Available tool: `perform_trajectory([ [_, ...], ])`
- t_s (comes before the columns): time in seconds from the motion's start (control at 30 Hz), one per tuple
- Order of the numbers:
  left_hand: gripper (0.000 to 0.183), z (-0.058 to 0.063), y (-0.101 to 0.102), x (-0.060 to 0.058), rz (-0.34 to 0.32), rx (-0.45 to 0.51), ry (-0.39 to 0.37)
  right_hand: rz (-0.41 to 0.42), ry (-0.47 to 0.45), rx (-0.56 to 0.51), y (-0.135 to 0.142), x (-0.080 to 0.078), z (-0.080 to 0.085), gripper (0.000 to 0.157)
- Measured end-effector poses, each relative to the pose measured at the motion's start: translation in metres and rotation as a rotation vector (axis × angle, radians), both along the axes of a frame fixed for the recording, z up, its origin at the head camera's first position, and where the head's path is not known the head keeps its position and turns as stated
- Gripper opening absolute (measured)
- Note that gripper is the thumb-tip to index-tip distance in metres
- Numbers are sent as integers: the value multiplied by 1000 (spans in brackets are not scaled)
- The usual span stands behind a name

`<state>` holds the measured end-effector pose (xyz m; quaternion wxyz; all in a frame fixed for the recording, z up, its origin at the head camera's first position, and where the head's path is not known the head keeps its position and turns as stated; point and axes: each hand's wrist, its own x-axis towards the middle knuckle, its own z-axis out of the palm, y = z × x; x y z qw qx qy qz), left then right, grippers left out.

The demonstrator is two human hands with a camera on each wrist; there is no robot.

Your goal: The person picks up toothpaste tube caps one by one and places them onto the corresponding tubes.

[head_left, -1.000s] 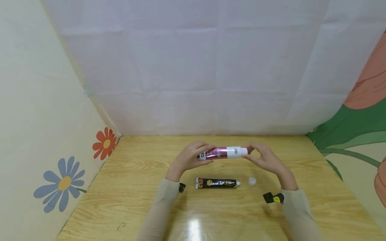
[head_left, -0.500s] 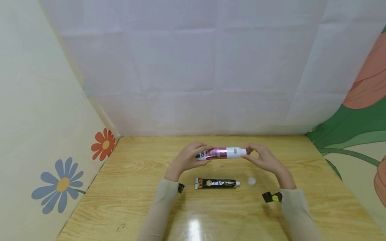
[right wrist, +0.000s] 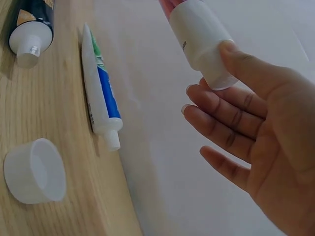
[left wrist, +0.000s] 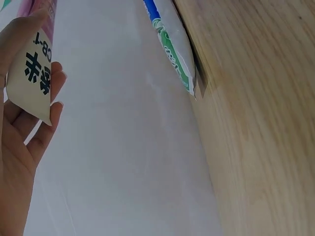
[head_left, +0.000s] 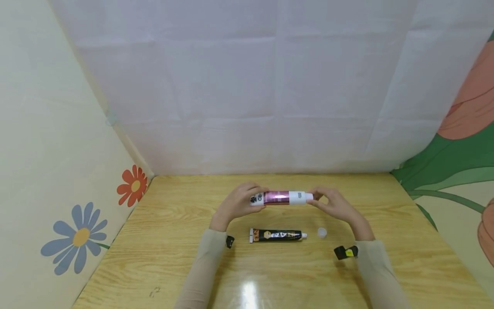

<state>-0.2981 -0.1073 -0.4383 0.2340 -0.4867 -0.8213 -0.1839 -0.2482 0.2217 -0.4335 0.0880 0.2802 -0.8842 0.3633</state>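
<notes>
A pink and white tube (head_left: 277,197) with dark lettering lies level between both hands above the table. My left hand (head_left: 237,202) grips its flat crimped end, thumb on one face and fingers on the other, as the left wrist view shows. At the opposite end, my right hand (head_left: 335,208) pinches the white cap (right wrist: 218,73) between thumb and fingertips, the little finger standing apart. Nearer me on the table lies a black tube (head_left: 275,235) with a white nozzle, and to its right sits a translucent round cup-shaped piece (head_left: 322,232).
The wrist views show another tube (right wrist: 101,88), white with blue and green, lying on the wooden table (head_left: 185,257) close to the white back sheet (head_left: 216,94). Flower-painted panels (head_left: 81,236) stand at both sides.
Both hands and the held tube have shifted slightly to the left and a little lower in the head view. The black tube and the translucent piece have stayed in place.
</notes>
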Motion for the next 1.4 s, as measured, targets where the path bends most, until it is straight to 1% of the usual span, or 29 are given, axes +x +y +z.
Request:
perform_trajectory([
  [0.17, 51, -3, -2, -1, 50, -19, -67, 2, -30, 3, 0, -3, -5, 17],
  [0.33, 53, -5, -3, 0, 106, -49, -128, 10, -32, 30, 0, -6, -10, 18],
  [0.5, 53, -8, -4, -2, 121, -84, -194, 22, -33, 42, 1, -9, -16, 19],
  [0.6, 53, -11, -4, -3, 133, -100, -249, 24, -36, 57, 1, -10, -19, 20],
  [0.73, 53, -15, -4, -4, 152, -112, -305, -1, -54, 103, 1, -12, -24, 23],
  [0.93, 54, -21, -4, -6, 170, -126, -345, -13, -90, 135, 1, -14, -29, 24],
  [1.2, 53, -28, -3, -8, 172, -190, -361, -23, -170, 176, 1, -15, -38, 31],
  [1.33, 53, -30, -2, -10, 163, -212, -362, -33, -173, 193, 1, -17, -41, 33],
  [1.4, 53, -31, -2, -10, 156, -206, -381, -42, -167, 192, 1, -17, -42, 33],
])
